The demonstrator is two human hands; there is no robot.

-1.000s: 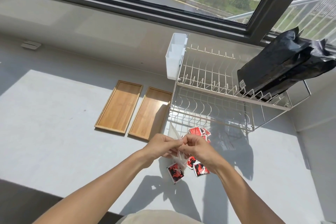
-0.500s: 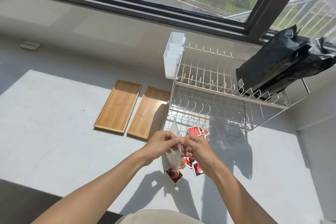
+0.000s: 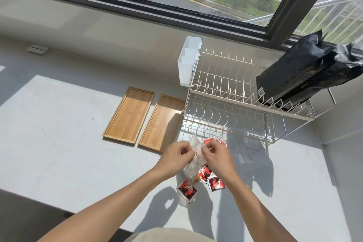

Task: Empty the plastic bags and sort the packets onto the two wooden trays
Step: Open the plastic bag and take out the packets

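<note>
My left hand point(image 3: 175, 157) and my right hand point(image 3: 215, 155) both pinch the top of a clear plastic bag point(image 3: 193, 165) held upright above the counter. An orange-brown packet point(image 3: 197, 178) shows through the bag's bottom. Several red and black packets point(image 3: 187, 190) lie loose on the counter under and around my hands, and more red packets point(image 3: 208, 140) lie just beyond my right hand. Two bare wooden trays stand side by side to the upper left: the left tray point(image 3: 130, 115) and the right tray point(image 3: 162, 122).
A white wire dish rack point(image 3: 233, 104) stands behind my hands, with a white plastic caddy point(image 3: 188, 62) hung on its left end and a black plastic bag point(image 3: 306, 72) lying on its top tier. The grey counter point(image 3: 59, 133) ends in a wall at right.
The bag has been turned more upright between my hands and its top lifted. My hands stay at the bag's top, working it. The view has shifted slightly.
</note>
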